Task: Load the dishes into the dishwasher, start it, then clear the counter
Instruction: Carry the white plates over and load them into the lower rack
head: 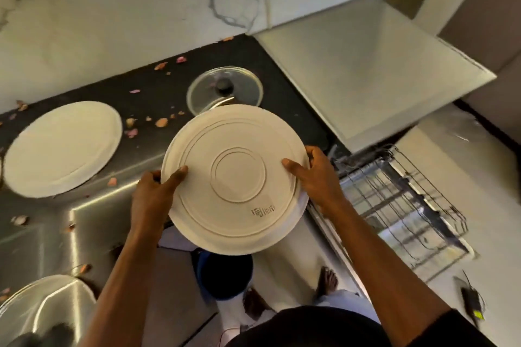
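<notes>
dark counter (158, 87) behind; left hand (153, 194), right hand (317, 177) fingers (176, 175) clamped on upturned plate (236, 177) rim

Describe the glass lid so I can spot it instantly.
Start at the dark counter under the marble wall. At its right end, just beyond the held plate, lies the glass lid. It alone is see-through, with a black knob; the counter plate is opaque white.

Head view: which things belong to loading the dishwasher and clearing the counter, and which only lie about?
Job: held plate, gripped by left hand and right hand; counter plate; glass lid; open dishwasher rack; scattered scraps.
Lying about: blue container and black device, both on the floor.
</notes>
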